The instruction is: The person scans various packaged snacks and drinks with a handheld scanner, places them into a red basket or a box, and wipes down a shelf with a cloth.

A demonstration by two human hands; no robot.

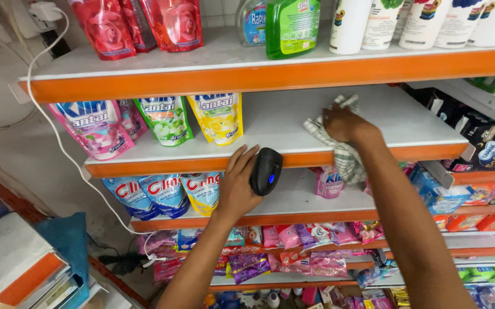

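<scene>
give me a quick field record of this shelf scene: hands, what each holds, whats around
setting: shop shelving, white boards with orange edges
left hand: grips a black handheld scanner at the shelf edge
right hand: presses a checked cloth on the bare shelf board
same shelf, left: pink, green and yellow refill pouches
shelf above: red pouches, green spray bottle, white bottles
shelf below: blue pouches
left side: white cable

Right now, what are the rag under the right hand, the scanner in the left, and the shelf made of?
Checked white-green rag: soft woven cloth, it drapes and folds. Black handheld scanner: looks like moulded plastic, slight sheen. White shelf with orange edge: probably painted metal, smooth and matte.
</scene>
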